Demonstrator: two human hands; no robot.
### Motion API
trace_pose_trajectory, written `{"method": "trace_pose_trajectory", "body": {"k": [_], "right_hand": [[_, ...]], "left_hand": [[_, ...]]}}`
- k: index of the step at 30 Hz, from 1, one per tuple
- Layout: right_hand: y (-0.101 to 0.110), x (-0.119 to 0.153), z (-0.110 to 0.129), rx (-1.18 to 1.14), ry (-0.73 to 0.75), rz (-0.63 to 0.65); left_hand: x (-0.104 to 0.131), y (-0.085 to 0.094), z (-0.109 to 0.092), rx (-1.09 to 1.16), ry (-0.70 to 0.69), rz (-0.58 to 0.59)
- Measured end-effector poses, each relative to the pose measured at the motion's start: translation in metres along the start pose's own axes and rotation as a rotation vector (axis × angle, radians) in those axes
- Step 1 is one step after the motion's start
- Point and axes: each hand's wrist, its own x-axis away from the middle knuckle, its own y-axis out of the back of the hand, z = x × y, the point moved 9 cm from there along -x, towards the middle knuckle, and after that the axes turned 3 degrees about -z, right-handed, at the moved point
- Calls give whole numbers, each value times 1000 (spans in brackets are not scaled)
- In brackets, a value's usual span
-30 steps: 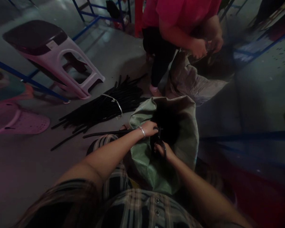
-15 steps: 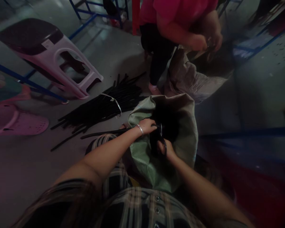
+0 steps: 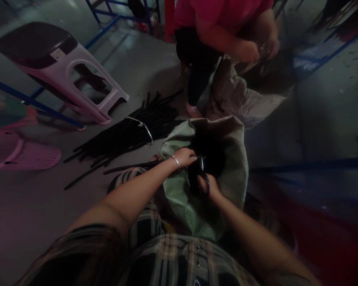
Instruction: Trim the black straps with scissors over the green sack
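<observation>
My left hand point(image 3: 185, 157), with a silver bangle at the wrist, is closed on a long black strip point(image 3: 128, 165) that trails to the left under my forearm. The strip's near end sticks out past my fingertips over the mouth of a green woven sack point(image 3: 179, 194). Wrapped round the handles of black-handled scissors point(image 3: 202, 161) is my right hand point(image 3: 209, 186), just right of and below my left. The blades point up, close to the strip's end. Inside the sack it is very dark, and the contents cannot be made out.
A tied bundle of black strips point(image 3: 128, 133) lies on the floor at left. Beyond it stand a pink stool point(image 3: 86, 79) and a pink basket point(image 3: 38, 154). Ahead, a person in a pink top point(image 3: 217, 24) works over a brownish sack point(image 3: 238, 95). Blue metal bars point(image 3: 310, 163) cross at right.
The black strip's far end has shifted slightly to the right. The scissors are tilted a little differently. Both hands stay nearly in place over the sack.
</observation>
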Motion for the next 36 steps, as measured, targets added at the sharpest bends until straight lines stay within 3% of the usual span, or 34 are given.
{"method": "trace_pose_trajectory", "body": {"k": [13, 18, 28, 36], "right_hand": [[4, -9, -15, -12, -58, -29], [-4, -9, -4, 115, 48, 46], [-14, -7, -6, 150, 160, 136], [-14, -6, -9, 84, 89, 114]], "left_hand": [[-1, 3, 4, -1, 19, -40], [0, 4, 3, -12, 21, -42], [4, -3, -10, -46, -14, -6], [6, -8, -16, -82, -8, 11]]}}
